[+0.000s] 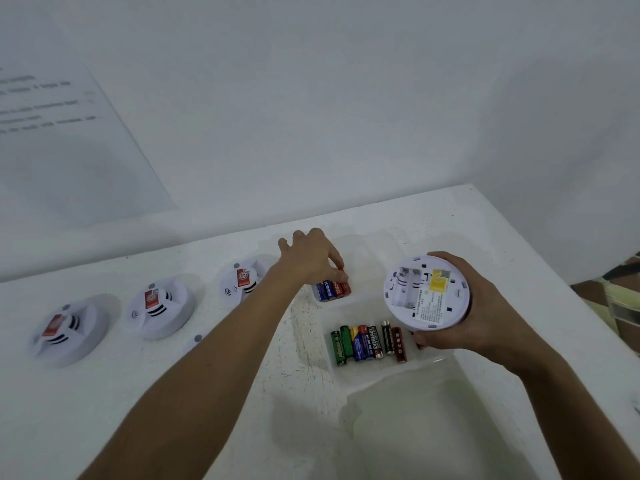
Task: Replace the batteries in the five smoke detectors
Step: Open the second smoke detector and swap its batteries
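Resting on the white, scuffed desk, three round white plastic smoke detectors are lined up left of a clear plastic tray of cylindrical batteries. An opened detector, its battery bay bare, is clasped by the right grip. A red battery in the farther compartment is pinched by the left grip.

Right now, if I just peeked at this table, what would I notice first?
First you'd see the right hand holding a round white smoke detector turned over, its battery slot empty. Next, the left hand reaches into a clear tray, pinching a red battery at its far end, with a colourful row of batteries nearer. Three more detectors sit in a line on the white table to the left.
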`<state>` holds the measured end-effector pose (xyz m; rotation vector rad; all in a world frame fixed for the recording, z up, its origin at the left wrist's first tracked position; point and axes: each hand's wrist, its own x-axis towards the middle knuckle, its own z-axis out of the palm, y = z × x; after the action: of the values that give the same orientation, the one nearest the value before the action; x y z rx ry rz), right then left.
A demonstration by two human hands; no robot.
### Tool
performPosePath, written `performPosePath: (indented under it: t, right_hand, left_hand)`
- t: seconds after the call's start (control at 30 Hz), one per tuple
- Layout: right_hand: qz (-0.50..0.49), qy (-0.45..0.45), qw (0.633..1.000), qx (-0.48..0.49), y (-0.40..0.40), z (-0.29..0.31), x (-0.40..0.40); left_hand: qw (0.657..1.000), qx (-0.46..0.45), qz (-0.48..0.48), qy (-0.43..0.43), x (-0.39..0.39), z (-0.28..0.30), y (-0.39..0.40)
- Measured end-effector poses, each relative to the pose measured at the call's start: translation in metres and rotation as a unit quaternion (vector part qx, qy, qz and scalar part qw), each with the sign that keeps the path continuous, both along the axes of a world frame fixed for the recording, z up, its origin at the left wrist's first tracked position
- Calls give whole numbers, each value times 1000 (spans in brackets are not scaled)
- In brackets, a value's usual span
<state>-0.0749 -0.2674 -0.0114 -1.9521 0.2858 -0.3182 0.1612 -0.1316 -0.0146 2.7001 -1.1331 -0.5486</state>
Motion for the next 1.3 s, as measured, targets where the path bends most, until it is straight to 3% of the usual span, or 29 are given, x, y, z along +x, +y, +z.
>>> performPosePath:
  t: [0.23, 0.37, 0.43, 0.63, 0.77, 0.87, 1.03, 1.2, 1.3]
  right_hand:
    - [-11, -8, 1000, -2, -1, 4, -10]
    - [-31, -14, 999, -5, -10, 10, -27]
    - [-41, -11, 999, -10, -15, 13, -35]
    - [-34, -4, 999, 0, -34, 16, -63]
    - [-16, 8, 1000, 14, -46, 17, -79]
    - [4, 23, 1000, 15, -55, 15, -87]
    - [46, 32, 998, 25, -65, 7, -88]
    - [80, 20, 996, 41, -64, -1, -81]
    - [99, 14, 994, 41, -65, -2, -73]
  left_hand:
    - [1000, -14, 15, -15, -7, 9, 3]
    - [985, -158, 33, -65, -48, 28, 14]
    - [976, -210, 21, -50, -82, 36, 20]
    - [994, -83, 2, 73, -136, 11, 0]
    - [997, -12, 15, 69, -146, -3, -17]
    - [994, -15, 45, 100, -150, -5, -22]
    - [977, -90, 102, 165, -151, -2, -21]
    - [961, -175, 159, 142, -161, 3, -15]
    - [938, -279, 181, 94, -170, 20, -10]
